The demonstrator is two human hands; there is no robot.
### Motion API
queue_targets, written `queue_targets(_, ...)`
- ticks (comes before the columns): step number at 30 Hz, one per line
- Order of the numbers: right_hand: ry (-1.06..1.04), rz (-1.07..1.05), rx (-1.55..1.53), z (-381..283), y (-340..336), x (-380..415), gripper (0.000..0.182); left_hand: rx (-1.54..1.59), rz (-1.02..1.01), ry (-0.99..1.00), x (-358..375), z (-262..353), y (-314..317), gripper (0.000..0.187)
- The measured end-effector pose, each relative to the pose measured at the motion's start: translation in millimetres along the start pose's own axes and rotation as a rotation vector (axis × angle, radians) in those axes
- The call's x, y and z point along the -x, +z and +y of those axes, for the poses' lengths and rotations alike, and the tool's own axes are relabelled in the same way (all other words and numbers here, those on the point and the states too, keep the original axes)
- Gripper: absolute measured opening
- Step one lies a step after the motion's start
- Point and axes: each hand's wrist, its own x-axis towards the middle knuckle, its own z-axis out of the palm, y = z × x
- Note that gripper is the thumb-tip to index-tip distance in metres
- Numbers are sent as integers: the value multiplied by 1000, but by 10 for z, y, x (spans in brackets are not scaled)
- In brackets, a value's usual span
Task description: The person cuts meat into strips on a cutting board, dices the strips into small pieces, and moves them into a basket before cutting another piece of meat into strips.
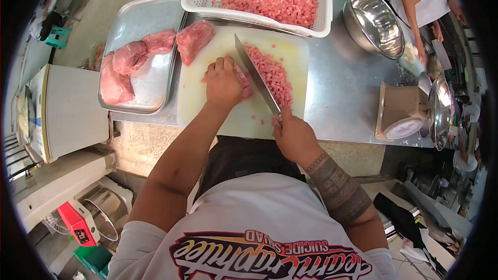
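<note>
My right hand [296, 136] is wrapped round the handle of a long kitchen knife [257, 75], its blade slanting up and left across the white cutting board [194, 101]. Left of the blade, my left hand [224, 82] presses with bent fingers on a strip of raw meat [246, 88], partly hidden under it. Diced meat [272, 78] lies heaped along the blade's right side, with a few loose bits near the board's front edge. A larger chunk of meat [194, 40] rests at the board's back left corner.
A metal tray [155, 85] at left carries several meat pieces. Behind the board, a white perforated basket [259, 19] holds much diced meat. Right stand a steel bowl [374, 23] and a weighing scale [402, 111]. Another person [423, 2] works at far right.
</note>
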Motion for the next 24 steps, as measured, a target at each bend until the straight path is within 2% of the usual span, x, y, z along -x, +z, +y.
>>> queue_targets(7, -9, -204, 17, -307, -535, 447, 50, 54, 14, -2, -20, 0, 16, 39)
queue_targets(10, -67, -173, 54, -269, -445, 179, 45, 74, 14, 4, -7, -11, 2, 37)
queue_targets(13, -166, -93, 48, -169, 39, -374, 39, 48, -2, 13, -18, -20, 10, 38)
queue_targets(17, -154, -32, -4, -221, 217, -679, 33, 34, -18, 9, -41, -23, -24, 38)
queue_targets(19, -49, -81, -4, -221, 162, -646, 34, 59, -22, -11, 12, 24, -30, 36)
queue_targets(24, -57, 34, -15, 54, 109, -222, 41, 221, 97, 4, 35, -85, 9, 32)
